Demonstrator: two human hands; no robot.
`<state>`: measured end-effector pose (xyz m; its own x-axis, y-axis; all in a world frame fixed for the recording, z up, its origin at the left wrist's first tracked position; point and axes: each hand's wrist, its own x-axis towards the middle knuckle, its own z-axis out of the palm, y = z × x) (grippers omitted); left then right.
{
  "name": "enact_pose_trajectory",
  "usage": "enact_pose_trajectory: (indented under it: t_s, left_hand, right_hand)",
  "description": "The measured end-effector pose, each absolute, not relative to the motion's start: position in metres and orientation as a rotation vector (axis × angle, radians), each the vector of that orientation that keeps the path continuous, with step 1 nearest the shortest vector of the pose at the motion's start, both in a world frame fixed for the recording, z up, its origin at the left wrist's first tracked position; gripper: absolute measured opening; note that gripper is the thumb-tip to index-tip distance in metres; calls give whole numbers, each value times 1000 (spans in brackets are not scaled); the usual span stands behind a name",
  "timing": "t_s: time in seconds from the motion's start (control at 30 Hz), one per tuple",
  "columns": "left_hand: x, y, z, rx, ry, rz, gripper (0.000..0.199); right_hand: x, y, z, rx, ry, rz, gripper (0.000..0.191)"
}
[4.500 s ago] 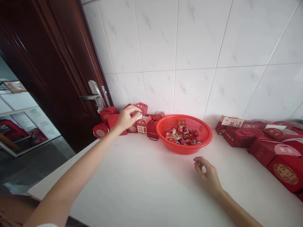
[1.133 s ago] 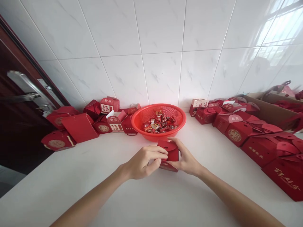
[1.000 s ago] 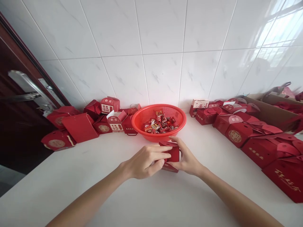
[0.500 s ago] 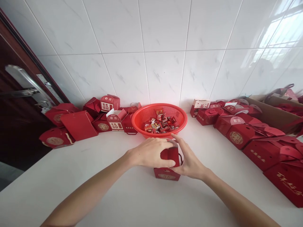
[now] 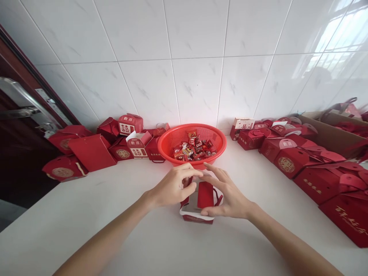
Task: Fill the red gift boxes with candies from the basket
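A small red gift box point(image 5: 205, 194) with a white-lined inside stands on the table in front of me, its top open and flaps unfolded. A dark red cord handle shows on its right side. My left hand point(image 5: 174, 186) is curled at the box's left and far edges, its fingers at the far flap. Across the right side reaches my right hand point(image 5: 230, 194), thumb at the near flap and fingers at the far one. Just behind the box, a red plastic basket point(image 5: 163, 147) holds wrapped candies point(image 5: 195, 147).
Several red boxes point(image 5: 92, 153) stand at the left, by a dark door point(image 5: 17, 126) with a metal handle. More closed red boxes point(image 5: 313, 184) line the right side, beside a cardboard carton point(image 5: 330, 134). A tiled wall point(image 5: 198, 84) rises behind the white table point(image 5: 138, 237).
The box's near flap has opened out, so its white-lined inside shows. My left hand has drawn back to the left, and my right thumb has moved left along the near edge.
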<state>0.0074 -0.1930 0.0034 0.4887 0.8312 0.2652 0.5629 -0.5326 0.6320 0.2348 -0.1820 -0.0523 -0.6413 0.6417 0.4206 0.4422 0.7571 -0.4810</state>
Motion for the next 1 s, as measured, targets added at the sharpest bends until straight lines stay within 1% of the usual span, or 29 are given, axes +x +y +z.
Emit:
enact_pose_trajectory:
  t_s: [0.1, 0.3, 0.57, 0.63, 0.73, 0.77, 0.87, 1.0]
  left_hand:
    - [-1, -195, 9, 2296, 1176, 742, 34]
    - [-19, -206, 11, 2444, 1233, 532, 43]
    - [-9, -221, -1, 2521, 1410, 558, 51]
    - [-1, -223, -2, 2515, 1439, 551, 49]
    - [9, -226, 0, 2501, 1474, 442, 36]
    - [11, -228, 1, 2482, 1476, 390, 40]
    - [15, -232, 7, 2410, 1466, 277, 65]
    - [16, -235, 10, 2406, 1455, 238, 76]
  right_hand:
    - [236, -182, -46, -801, -2396, 488, 72]
    - [246, -178, -40, -749, -2267, 802, 56]
    - [261, -166, -38, -651, -2191, 977, 48]
    - [261, -166, -38, -693, -2162, 1046, 46]
    - [261, -167, -38, -751, -2087, 1147, 40]
    - [261, -166, -39, -766, -2065, 1180, 38]
    - [262, -166, -39, -780, -2027, 1258, 36]
    - [257, -171, -34, -710, -2163, 1114, 42]
